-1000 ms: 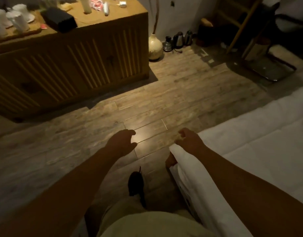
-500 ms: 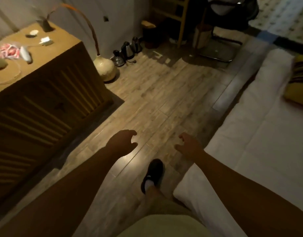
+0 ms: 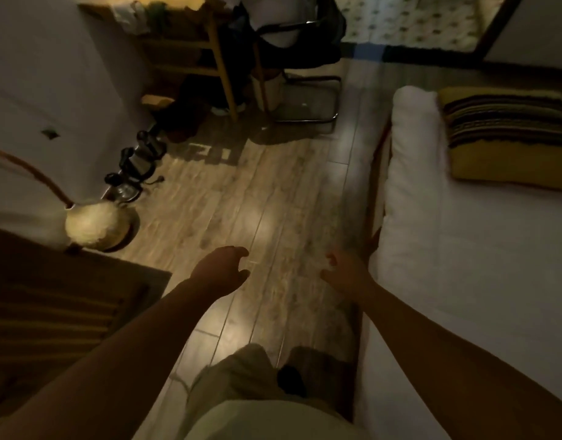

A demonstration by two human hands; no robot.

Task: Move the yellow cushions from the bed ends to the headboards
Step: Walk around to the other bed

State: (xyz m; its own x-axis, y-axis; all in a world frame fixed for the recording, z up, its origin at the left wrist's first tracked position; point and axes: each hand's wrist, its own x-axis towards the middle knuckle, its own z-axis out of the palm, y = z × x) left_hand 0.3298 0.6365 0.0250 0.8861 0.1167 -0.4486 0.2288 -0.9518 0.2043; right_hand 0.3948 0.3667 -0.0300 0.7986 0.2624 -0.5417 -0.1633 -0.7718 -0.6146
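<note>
A yellow cushion (image 3: pixel 508 144) with dark stripes lies flat on the white bed (image 3: pixel 457 249) at the upper right, near the bed's far end. My left hand (image 3: pixel 221 269) hangs over the wooden floor with its fingers loosely curled and holds nothing. To its right, my right hand (image 3: pixel 344 274) hovers beside the bed's left edge, fingers apart and empty. Both hands are well short of the cushion. The room is dim and the picture is blurred.
A wooden cabinet (image 3: pixel 51 306) stands at the lower left with a round pale vase (image 3: pixel 94 225) beside it. Kettles (image 3: pixel 137 166) sit on the floor by the wall. A wooden chair (image 3: pixel 210 55) and a black metal-framed chair (image 3: pixel 305 74) stand at the far end.
My view has swung right and forward along the bed, bringing the striped yellow cushion fully into sight. My right hand has left the bed's corner and opened; both hands stay held out in front.
</note>
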